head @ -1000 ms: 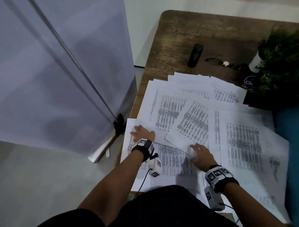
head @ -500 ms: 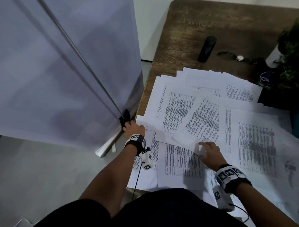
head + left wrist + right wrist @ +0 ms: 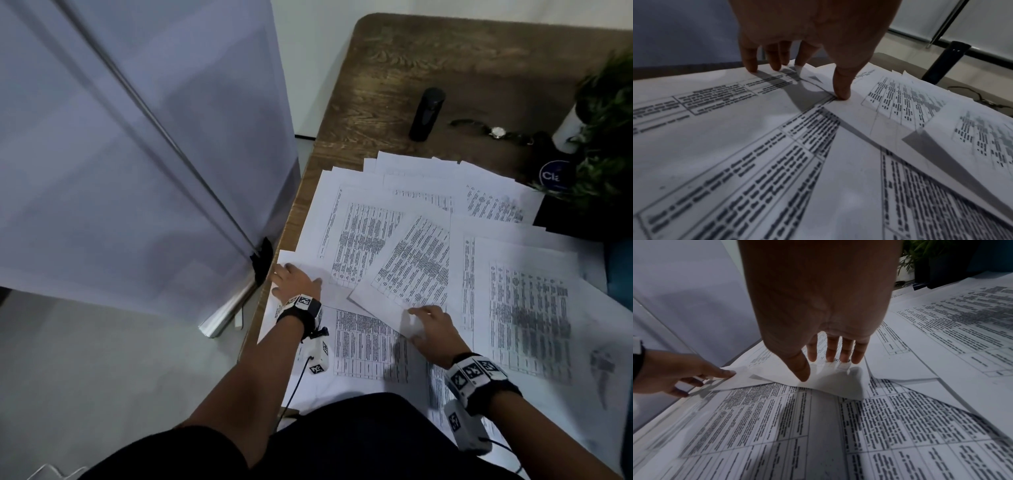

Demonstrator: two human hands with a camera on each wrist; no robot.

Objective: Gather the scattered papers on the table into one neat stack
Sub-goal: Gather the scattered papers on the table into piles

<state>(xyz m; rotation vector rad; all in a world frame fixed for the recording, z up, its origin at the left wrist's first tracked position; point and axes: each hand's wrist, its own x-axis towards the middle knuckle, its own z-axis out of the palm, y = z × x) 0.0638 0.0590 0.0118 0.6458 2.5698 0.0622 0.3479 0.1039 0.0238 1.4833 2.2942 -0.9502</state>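
Printed papers (image 3: 527,315) lie scattered and overlapping over the near half of the dark wooden table (image 3: 445,61). My left hand (image 3: 291,275) is at the table's left edge. Its straight fingers and thumb press their tips on the far corner of a sheet (image 3: 725,100), as the left wrist view shows. My right hand (image 3: 423,325) rests on the near corner of a tilted sheet (image 3: 411,260) in the middle. In the right wrist view its fingers (image 3: 831,352) are straight on that sheet, and the corner (image 3: 849,386) bulges up off the paper below. Neither hand grips anything.
A white banner stand (image 3: 137,137) rises close beside the table's left edge, its foot (image 3: 261,260) next to my left hand. A black cylinder (image 3: 426,113), a wristwatch (image 3: 497,132) and a potted plant (image 3: 606,137) sit on the far part of the table.
My left hand slid from the near left sheet out to the table's left edge and now presses the far corner there. My right hand stayed on the tilted sheet's corner.
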